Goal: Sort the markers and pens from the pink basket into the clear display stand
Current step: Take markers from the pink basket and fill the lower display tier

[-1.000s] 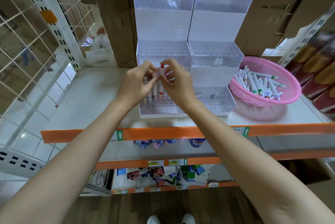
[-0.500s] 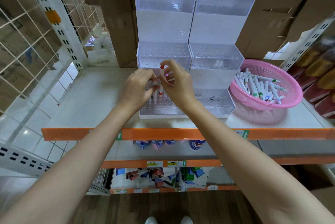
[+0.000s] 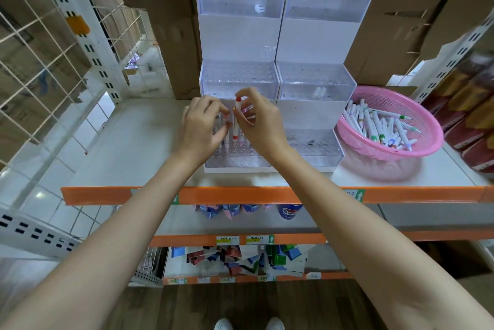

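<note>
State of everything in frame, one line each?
red-capped marker: upright, over stand's lowest tier
right hand: pinches marker near its top
left hand: fingers at marker, hold unclear
pink basket: many markers inside
clear display stand: mostly empty, few slots filled

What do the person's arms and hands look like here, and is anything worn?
The left forearm and right forearm are bare, with no sleeve in view. The left hand and right hand wear no gloves; no watch, bracelet or ring shows.
</note>
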`<action>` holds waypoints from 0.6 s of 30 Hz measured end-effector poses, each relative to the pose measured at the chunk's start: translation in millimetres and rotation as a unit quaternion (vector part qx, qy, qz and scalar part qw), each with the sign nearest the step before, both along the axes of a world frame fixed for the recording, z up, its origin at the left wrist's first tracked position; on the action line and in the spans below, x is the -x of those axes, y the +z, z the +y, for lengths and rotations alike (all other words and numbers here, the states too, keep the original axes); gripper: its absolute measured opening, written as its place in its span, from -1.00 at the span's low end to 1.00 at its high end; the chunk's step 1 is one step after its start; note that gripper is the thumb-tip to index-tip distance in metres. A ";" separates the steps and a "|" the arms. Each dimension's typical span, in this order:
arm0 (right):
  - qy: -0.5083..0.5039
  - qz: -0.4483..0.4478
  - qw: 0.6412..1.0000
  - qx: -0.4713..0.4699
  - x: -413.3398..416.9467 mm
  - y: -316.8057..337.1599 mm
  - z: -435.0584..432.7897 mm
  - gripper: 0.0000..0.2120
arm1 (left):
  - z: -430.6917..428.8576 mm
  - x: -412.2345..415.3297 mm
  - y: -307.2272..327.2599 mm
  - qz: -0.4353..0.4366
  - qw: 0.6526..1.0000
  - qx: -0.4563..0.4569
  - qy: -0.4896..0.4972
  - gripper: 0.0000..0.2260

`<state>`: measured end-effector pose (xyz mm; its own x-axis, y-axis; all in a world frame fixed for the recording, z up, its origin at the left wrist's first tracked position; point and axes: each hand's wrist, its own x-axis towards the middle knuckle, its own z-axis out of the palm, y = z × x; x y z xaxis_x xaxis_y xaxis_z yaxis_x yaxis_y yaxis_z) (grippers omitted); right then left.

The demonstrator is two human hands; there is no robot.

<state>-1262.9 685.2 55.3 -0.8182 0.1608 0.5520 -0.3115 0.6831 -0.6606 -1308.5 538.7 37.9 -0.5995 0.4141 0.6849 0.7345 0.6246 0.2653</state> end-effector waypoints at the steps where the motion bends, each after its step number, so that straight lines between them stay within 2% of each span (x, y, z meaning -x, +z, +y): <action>1: 0.000 0.000 1.000 -0.003 -0.5 0.0 -0.3 -0.82 | -0.1 -0.5 -0.4 -0.003 1.000 0.001 0.001 -0.82; 10: 0.012 -0.004 0.998 -0.058 -1.5 4.3 -1.4 -0.79 | -2.7 -2.0 -0.4 -0.022 1.000 0.000 -0.019 -0.78; 18: 0.050 -0.051 0.995 -0.063 -0.4 11.0 4.6 -0.82 | -12.4 1.0 0.6 -0.027 0.999 0.031 -0.014 -0.75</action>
<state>-1262.5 689.8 66.3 -0.8793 0.0103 0.4761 -0.3177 0.7320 -0.6026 -1309.5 526.3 38.4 -0.6227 0.4720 0.6241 0.7376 0.6203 0.2668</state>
